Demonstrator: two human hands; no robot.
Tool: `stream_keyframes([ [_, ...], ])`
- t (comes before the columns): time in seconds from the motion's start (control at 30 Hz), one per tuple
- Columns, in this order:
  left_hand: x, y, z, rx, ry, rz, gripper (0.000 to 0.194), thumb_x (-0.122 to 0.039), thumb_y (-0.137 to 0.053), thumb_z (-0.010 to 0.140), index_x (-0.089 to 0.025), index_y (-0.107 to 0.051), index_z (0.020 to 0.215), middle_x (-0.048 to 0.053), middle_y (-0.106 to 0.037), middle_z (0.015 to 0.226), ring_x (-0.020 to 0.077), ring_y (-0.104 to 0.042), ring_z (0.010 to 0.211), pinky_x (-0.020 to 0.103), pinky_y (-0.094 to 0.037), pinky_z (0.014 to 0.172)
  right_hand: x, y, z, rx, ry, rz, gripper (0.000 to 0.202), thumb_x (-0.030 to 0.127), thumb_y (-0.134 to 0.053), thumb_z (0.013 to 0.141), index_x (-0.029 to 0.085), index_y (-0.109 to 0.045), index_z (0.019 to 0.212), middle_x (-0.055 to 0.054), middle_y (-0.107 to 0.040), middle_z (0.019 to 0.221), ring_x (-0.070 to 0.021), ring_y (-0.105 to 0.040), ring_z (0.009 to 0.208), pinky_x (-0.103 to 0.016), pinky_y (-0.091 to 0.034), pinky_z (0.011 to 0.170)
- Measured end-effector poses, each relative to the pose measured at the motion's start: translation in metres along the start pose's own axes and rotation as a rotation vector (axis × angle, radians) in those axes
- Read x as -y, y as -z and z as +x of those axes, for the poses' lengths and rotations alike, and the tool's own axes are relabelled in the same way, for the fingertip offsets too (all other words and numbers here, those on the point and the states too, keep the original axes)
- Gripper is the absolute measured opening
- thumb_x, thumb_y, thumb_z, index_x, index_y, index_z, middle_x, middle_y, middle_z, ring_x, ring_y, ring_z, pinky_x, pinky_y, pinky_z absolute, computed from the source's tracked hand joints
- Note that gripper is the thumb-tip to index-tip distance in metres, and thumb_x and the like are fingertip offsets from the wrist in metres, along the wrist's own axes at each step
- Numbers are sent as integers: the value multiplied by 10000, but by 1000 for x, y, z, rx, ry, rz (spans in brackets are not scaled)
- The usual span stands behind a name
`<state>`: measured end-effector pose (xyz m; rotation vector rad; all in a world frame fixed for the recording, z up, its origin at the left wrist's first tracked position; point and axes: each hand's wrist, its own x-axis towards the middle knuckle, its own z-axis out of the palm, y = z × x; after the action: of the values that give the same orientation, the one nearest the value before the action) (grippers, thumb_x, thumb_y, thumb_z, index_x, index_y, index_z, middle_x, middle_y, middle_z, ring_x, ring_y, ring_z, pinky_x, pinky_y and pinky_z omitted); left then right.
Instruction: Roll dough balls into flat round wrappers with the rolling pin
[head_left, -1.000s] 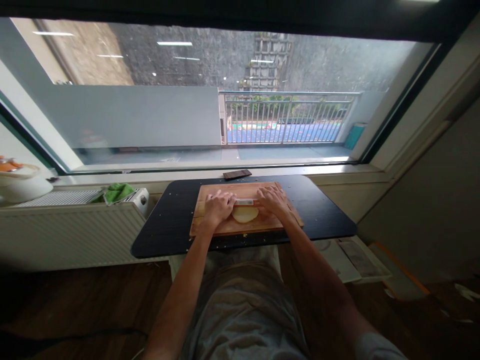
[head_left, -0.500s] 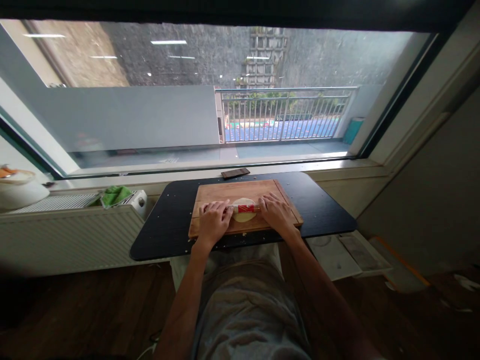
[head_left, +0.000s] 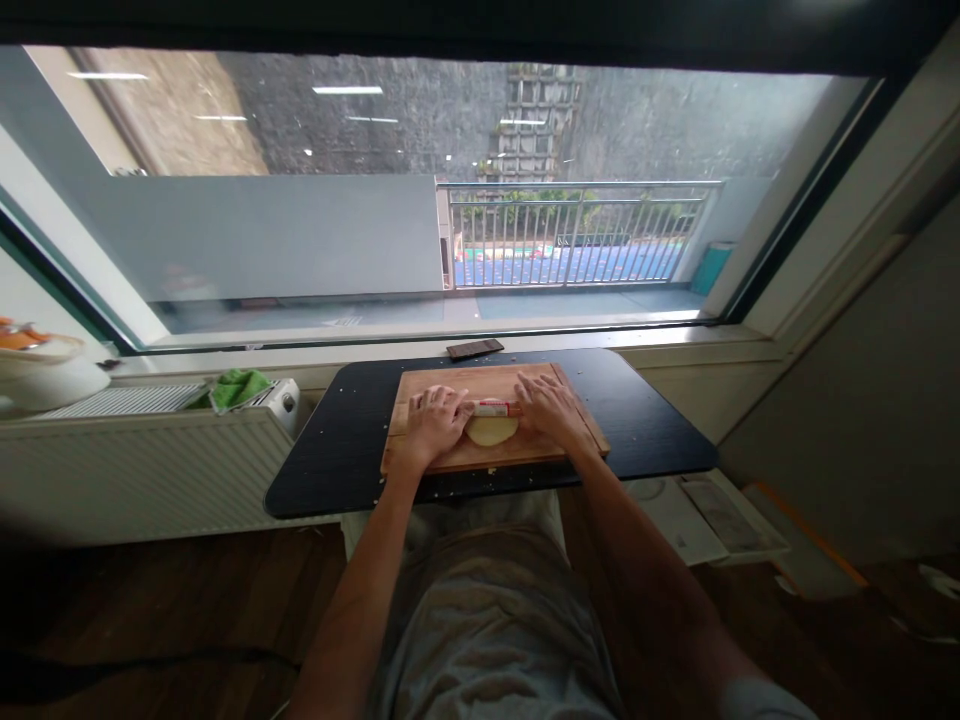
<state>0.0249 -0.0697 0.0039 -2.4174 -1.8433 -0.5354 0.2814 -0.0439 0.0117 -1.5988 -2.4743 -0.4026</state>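
Observation:
A rolling pin (head_left: 493, 409) with a red-and-white label lies crosswise over the far part of a flat round of pale dough (head_left: 492, 432). My left hand (head_left: 435, 424) presses on its left end, and my right hand (head_left: 553, 410) on its right end. The fingers of both hands lie over the pin and hide its ends. Beneath is a wooden cutting board (head_left: 491, 377), and most of the dough shows on the near side of the pin.
The board rests on a black table (head_left: 645, 425) dotted with crumbs. A dark phone-like slab (head_left: 475, 349) lies at the window sill. To the left, a green cloth (head_left: 238, 388) and a white container (head_left: 49, 372) sit on the radiator (head_left: 172, 480).
Both hands have pushed the pin away from me over the dough. The pin has turned, so its label shows more white. My view has shifted slightly.

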Motion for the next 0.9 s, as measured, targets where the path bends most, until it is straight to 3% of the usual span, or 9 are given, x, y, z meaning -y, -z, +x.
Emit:
stream_keyframes([
  [0.13, 2, -1, 15, 11, 39, -11, 429, -496, -412, 1147, -314, -735, 1364, 68, -704, 1484, 294, -559, 1408, 473, -393, 1190, -14, -12, 25, 7, -33, -2, 383, 260, -466, 1108, 219, -741, 1371, -124, -539, 1692, -315, -577, 1492, -527, -417, 1269],
  [0.23, 0, 0, 13, 2, 44, -11, 442, -501, -407, 1149, -309, -726, 1387, 78, -719, 1466, 290, -581, 1395, 463, -400, 1178, -17, -16, 30, 9, -23, -7, 366, 267, -491, 1101, 221, -753, 1352, -124, -517, 1707, -332, -581, 1491, -556, -449, 1250],
  [0.43, -7, 5, -17, -54, 40, -9, 537, -499, -362, 1157, -251, -647, 1539, 120, -745, 1429, 305, -629, 1326, 467, -403, 1148, -12, -21, -1, -74, 77, 0, 400, 179, -462, 1095, 145, -709, 1407, -182, -484, 1713, -306, -608, 1476, -521, -440, 1281],
  [0.63, -14, 8, -38, -91, 40, -7, 526, -472, -346, 1160, -282, -640, 1553, 107, -755, 1379, 289, -634, 1283, 457, -404, 1151, 0, -10, -29, -79, 110, 4, 423, 159, -494, 1077, 96, -658, 1462, -224, -573, 1639, -319, -573, 1518, -491, -429, 1295],
  [0.77, -17, 3, -43, -95, 51, 31, 541, -491, -346, 1155, -305, -595, 1598, 112, -738, 1374, 304, -610, 1294, 479, -389, 1179, 7, -2, -33, -95, 96, 32, 378, 179, -504, 1081, 140, -694, 1406, -184, -699, 1504, -307, -617, 1463, -487, -393, 1319],
  [0.9, -14, 1, -37, -68, 48, 51, 562, -524, -343, 1147, -312, -573, 1614, 119, -660, 1520, 329, -548, 1394, 507, -369, 1209, 7, 3, -23, -40, 73, 5, 416, 160, -458, 1089, 134, -668, 1447, -183, -708, 1483, -294, -627, 1422, -485, -333, 1337],
])
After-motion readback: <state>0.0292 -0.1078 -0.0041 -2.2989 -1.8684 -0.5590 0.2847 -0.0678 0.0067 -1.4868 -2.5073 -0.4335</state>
